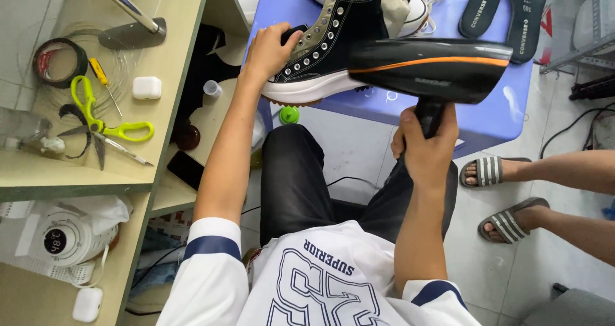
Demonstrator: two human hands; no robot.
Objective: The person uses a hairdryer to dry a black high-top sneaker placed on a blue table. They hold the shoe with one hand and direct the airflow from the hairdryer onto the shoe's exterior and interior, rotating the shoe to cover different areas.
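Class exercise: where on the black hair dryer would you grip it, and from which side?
Grip the hair dryer by its handle, coming from below: the handle hangs down from the level barrel, where the right hand wraps it. The left hand steadies the shoe.

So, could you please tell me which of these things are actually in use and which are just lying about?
In use:
- left hand steadying the black high-top shoe
- right hand gripping the black hair dryer
- blue table under the shoe

Lying about:
- yellow-green scissors
- tape roll
- two dark insoles
- small screwdriver
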